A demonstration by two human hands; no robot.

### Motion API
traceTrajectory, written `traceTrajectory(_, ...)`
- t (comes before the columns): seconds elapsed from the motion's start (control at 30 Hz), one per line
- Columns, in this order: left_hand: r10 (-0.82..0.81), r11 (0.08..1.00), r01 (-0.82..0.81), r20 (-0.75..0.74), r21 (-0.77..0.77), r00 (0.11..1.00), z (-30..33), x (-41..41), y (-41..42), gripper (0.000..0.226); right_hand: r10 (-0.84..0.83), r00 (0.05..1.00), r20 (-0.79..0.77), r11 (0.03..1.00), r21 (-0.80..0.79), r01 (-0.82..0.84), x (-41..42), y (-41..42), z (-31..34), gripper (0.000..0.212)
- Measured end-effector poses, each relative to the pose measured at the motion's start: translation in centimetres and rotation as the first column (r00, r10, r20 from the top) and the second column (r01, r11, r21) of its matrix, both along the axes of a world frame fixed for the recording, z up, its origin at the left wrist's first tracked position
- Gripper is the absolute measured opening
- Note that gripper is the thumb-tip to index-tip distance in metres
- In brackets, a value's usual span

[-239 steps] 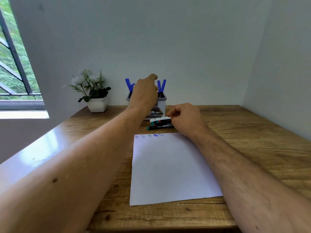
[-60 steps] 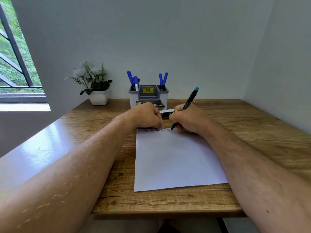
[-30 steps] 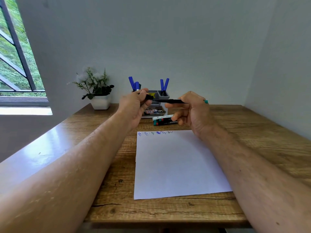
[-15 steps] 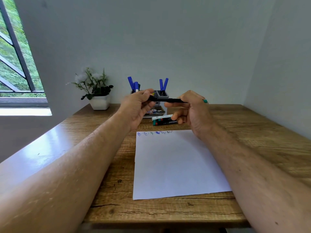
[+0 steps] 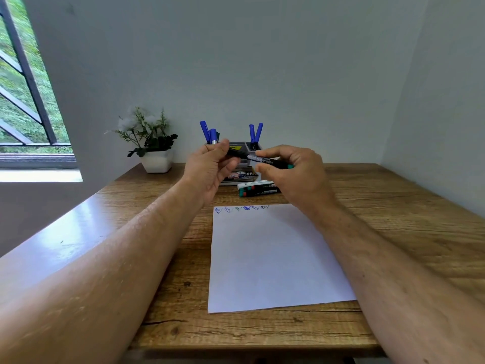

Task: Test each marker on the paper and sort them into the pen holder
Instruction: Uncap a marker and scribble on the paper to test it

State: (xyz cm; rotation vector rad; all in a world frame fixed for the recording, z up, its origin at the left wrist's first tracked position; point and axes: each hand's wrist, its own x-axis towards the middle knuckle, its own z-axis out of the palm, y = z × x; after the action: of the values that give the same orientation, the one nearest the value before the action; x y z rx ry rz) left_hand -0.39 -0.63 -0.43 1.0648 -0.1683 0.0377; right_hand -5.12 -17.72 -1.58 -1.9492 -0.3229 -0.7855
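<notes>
Both hands hold one black marker (image 5: 258, 159) with a teal end level above the desk, in front of the grey pen holder (image 5: 246, 146). My left hand (image 5: 212, 166) pinches its left, capped end between thumb and fingers. My right hand (image 5: 296, 174) grips the barrel near the teal end. Several blue markers (image 5: 207, 132) stand in the holder's left and right compartments. Two more markers (image 5: 258, 188) lie on the desk below the holder. The white paper (image 5: 273, 258) lies under my forearms, with a row of small scribbles (image 5: 242, 208) along its far edge.
A small potted plant (image 5: 154, 145) in a white pot stands at the back left of the wooden desk (image 5: 406, 232). Walls close the desk at the back and right. A window (image 5: 23, 101) is at the far left.
The marker went from writing on the paper to being held level in both hands. My left hand has brought the cap onto its tip, and the marker now tilts slightly down to the right.
</notes>
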Motion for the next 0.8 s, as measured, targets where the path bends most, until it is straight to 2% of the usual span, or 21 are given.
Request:
traceTrajectory(0.07, 0.0, 1.0, 0.0, 0.007, 0.03, 1.0, -0.1, 0.1, 0.2, 0.018, -0.072, 0.995, 0.062, 0.995, -0.063, 0.076, 0.0, -0.2, 0.0, 0.012)
traceTrajectory(0.13, 0.002, 0.999, -0.003, 0.027, 0.054, 1.0, -0.2, 0.1, 0.3, 0.016, -0.103, 0.991, 0.083, 0.986, -0.121, 0.112, 0.1, -0.4, -0.1, 0.02)
traceTrajectory(0.27, 0.001, 0.998, -0.005, 0.055, 0.066, 0.998, -0.3, 0.2, 0.1, 0.012, -0.073, 0.997, 0.024, 0.98, -0.182, 0.076, 0.3, -0.3, -0.5, 0.032)
traceTrajectory(0.53, -0.037, 0.999, 0.04, 0.069, -0.035, 0.997, -0.3, 0.8, -0.3, 0.01, -0.029, 0.996, -0.087, 0.998, -0.064, 0.023, 1.1, -0.3, -0.6, 0.046)
traceTrajectory(0.7, -0.055, 0.996, 0.061, 0.096, -0.071, 0.994, -0.4, 1.0, -0.4, 0.008, 0.031, 0.99, -0.138, 1.0, -0.001, -0.031, 1.3, -0.4, -0.6, 0.048)
traceTrajectory(0.8, -0.085, 0.993, 0.093, 0.107, -0.077, 0.991, -0.3, 0.5, -1.1, 0.029, 0.026, 0.989, -0.143, 1.0, -0.012, -0.028, 1.5, 0.0, -0.7, 0.045)
